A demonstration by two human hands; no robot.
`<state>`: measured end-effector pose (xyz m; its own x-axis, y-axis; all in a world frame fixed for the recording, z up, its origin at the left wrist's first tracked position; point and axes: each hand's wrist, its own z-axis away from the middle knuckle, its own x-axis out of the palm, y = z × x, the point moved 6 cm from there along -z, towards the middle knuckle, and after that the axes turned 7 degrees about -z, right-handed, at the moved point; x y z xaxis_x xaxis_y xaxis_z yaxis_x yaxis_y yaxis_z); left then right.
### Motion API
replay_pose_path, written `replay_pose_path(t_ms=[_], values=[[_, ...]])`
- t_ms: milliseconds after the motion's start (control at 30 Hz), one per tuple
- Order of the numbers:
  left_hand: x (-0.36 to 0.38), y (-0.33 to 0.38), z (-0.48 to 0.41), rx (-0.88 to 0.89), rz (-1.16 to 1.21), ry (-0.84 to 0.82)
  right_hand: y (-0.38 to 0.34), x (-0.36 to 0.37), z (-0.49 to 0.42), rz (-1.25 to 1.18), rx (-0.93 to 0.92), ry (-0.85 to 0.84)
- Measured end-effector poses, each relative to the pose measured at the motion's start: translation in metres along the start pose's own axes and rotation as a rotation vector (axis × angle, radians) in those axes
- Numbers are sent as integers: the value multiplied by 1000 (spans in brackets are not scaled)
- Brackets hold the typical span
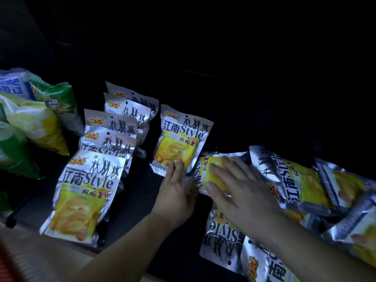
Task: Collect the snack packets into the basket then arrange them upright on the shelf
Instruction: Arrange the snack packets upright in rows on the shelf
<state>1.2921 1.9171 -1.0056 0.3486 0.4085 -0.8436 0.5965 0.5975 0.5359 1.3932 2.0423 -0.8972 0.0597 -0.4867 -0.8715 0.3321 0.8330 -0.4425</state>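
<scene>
Flat, pillow-shaped packets of shiny, crinkled silver foil with yellow printed fronts are seen on a dark shelf (138, 192). The left hand (178, 190) is held with its fingers straight and close together, the tips touching the bottom seam of an upright packet (181, 139). That packet's long axis is vertical, with the top seam up and the print turned toward the camera.

Just right of that hand, the right hand (242, 190) is laid flat, fingers straight, across a lying packet (211, 176). Its long axis runs left to right and its lettering is turned sideways. Much of it is hidden under the palm, so a true grip cannot be confirmed.

Left of the left hand, a row of packets (87, 192) is stood upright one behind another, and only the front one is fully shown. Right of the right hand, a heap of packets (295, 180) is strewn flat and cut off by the frame edge. Further left, larger bags (30, 123) in green and yellow are blurred. The shelf's back is lost in darkness.
</scene>
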Motion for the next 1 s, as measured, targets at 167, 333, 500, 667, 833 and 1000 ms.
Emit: replay_pose_path(t_ms=[167, 333, 500, 667, 833, 1000], values=[[-25, -4, 6, -231, 524, -283, 47, -1, 2, 26, 213, -141], [-37, 0, 8, -264, 612, -294, 29, 0, -15, 89, 83, -117], [-43, -22, 23, -365, 516, 168, -4, 37, -28, 72, -35, -249], [-27, -35, 39, -329, 457, 66, -18, 44, -21, 186, 36, -220], [-18, -39, 35, -343, 563, 40, -18, 51, -19, 193, 101, -235], [-11, -44, 51, -258, 626, -151, -24, 46, -20, 89, 97, -203]])
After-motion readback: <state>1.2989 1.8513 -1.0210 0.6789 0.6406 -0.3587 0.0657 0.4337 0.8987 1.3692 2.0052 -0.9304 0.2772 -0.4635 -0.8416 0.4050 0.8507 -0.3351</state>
